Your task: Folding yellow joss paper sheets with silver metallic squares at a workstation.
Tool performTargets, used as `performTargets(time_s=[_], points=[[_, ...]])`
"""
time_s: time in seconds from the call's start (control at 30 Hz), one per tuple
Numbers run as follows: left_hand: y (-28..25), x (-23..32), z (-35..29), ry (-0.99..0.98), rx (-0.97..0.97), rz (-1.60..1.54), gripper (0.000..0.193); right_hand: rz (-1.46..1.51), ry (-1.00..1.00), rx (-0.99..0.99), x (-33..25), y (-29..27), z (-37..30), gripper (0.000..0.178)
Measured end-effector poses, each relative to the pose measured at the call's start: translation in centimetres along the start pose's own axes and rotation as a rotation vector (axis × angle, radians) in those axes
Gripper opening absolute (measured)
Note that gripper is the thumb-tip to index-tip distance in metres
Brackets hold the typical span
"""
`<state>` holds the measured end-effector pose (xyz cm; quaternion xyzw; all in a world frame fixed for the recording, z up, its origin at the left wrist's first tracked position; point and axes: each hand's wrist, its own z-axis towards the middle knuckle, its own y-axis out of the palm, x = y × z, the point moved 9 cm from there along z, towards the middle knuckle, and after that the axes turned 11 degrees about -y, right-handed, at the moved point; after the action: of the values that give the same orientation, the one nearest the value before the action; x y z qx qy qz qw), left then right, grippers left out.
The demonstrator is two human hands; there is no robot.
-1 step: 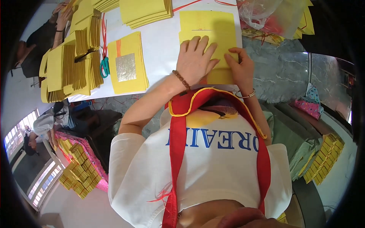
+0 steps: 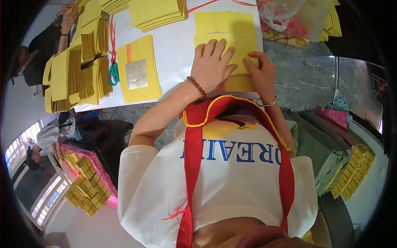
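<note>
A stack of yellow paper sheets point(image 2: 225, 25) lies at the near right of the white table, its lower part folded up toward the far side. My left hand point(image 2: 213, 62) rests palm down on the fold, fingers spread. At the right edge of the paper is my right hand point(image 2: 262, 74), thumb on top and fingers curled at the side, gripping the edge; how many layers it holds I cannot tell. To the left lies another yellow paper stack point(image 2: 155, 78) with an orange strip and a silver foil square point(image 2: 136, 74).
Teal-handled scissors point(image 2: 113, 74) lie beside bundles of folded yellow paper point(image 2: 74, 78) on the left. More yellow stacks point(image 2: 159, 14) sit at the far side. A clear plastic bag point(image 2: 285, 18) is at far right. Another person's hands point(image 2: 68, 18) work at far left; someone else sits lower left.
</note>
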<state>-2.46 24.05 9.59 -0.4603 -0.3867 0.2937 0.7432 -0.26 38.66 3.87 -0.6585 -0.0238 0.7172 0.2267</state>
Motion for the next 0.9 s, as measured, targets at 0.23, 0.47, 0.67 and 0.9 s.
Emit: performTargets(time_s=[0.23, 0.47, 0.67, 0.9], points=[[2.0, -0.4, -0.5, -0.013, -0.044, 0.063, 0.045, -0.572, -0.426, 0.050, -4.7, -0.9, -1.7, 0.035], [1.9, -0.6, -0.7, 0.008, 0.009, 0.031, 0.047, -0.795, -0.586, -0.402, -3.4, 3.0, -4.5, 0.057], [1.2, -0.4, -0.7, 0.085, -0.121, -0.121, 0.056, -0.663, -0.551, -0.431, -3.0, 3.0, -4.3, 0.055], [1.4, 2.1, -1.5, 0.219, -0.115, 0.241, 0.055, 0.057, -0.113, -0.384, -1.9, 0.6, -2.2, 0.041]])
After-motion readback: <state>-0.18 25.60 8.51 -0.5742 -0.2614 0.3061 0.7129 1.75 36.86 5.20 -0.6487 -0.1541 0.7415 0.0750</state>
